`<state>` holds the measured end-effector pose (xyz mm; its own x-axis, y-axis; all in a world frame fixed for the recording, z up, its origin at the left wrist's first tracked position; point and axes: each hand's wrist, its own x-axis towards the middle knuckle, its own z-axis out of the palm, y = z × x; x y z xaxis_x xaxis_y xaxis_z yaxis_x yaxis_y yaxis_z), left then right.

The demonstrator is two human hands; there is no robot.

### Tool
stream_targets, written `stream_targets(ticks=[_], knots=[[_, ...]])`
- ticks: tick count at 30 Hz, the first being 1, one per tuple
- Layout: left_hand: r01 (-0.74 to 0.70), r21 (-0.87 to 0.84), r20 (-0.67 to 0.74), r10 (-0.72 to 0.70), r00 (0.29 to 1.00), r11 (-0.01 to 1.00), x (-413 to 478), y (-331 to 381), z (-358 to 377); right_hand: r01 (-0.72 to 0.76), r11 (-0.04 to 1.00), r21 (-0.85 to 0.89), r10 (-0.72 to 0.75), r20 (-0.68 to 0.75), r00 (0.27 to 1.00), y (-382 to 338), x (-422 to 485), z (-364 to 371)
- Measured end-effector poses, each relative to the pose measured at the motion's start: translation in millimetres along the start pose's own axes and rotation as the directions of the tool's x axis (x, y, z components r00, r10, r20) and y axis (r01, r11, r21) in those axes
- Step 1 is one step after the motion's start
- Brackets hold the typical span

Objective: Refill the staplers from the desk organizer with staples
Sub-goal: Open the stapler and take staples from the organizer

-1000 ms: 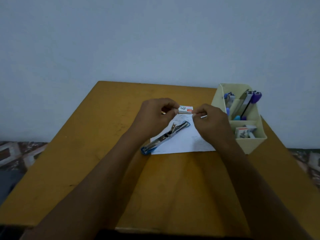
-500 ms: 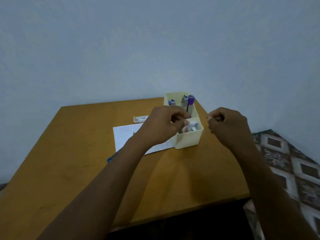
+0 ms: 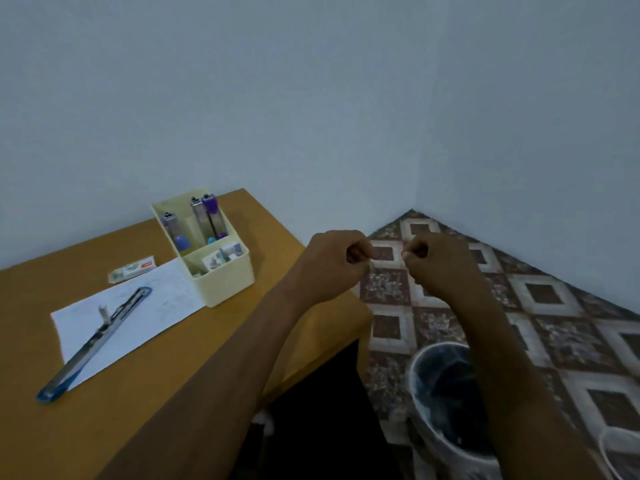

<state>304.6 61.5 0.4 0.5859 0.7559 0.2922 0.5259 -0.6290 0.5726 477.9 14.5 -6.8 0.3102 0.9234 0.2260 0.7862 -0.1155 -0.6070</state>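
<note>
Holding my 2 hands out past the right edge of the desk (image 3: pixel 156 393), above the bin (image 3: pixel 417 382) on the tiled floor (image 3: pixel 554 306), I judge this a side step before loading: splitting or discarding something tiny. My left hand (image 3: pixel 332 263) and right hand (image 3: pixel 441 266) are curled tight, thumb against forefinger, each pinching what looks like a pale scrap (image 3: pixel 370 267), too small for me to name. To do it well I'd keep each pinch firm, release only right over the bin, then swing back left. The open stapler (image 3: pixel 97 337) lies on the sheet of paper (image 3: pixel 162 299), well left of my hands; the staple box (image 3: pixel 131 268) sits just behind the paper, and the desk organizer (image 3: pixel 225 285), with more staplers (image 3: pixel 204 216) upright inside, stands nearer my left hand.
</note>
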Motion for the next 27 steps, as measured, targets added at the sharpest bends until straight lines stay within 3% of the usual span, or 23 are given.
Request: stream_targets(ticks=[7, 13, 19, 27], knots=[[0.035, 0.002, 0.17, -0.035, 0.985, 0.999, 20, 29, 69, -0.177, 0.982, -0.061, 0.176, -0.021, 0.984, 58, -12, -25], [0.042, -0.025, 0.285, -0.033, 0.958, 0.999, 30, 38, 99, -0.248, 0.964, -0.095, 0.244, -0.059, 0.968, 88, -17, -37], [0.019, 0.004, 0.192, -0.02, 0.981, 1.0, 28, 30, 74, -0.2, 0.975, -0.095, 0.197, -0.04, 0.98, 82, -14, -29], [0.017, 0.002, -0.014, -0.017, 1.0, 1.0, 12, 10, 13, -0.014, 0.999, -0.051, 0.015, 0.029, 0.999, 25, -2, -1]])
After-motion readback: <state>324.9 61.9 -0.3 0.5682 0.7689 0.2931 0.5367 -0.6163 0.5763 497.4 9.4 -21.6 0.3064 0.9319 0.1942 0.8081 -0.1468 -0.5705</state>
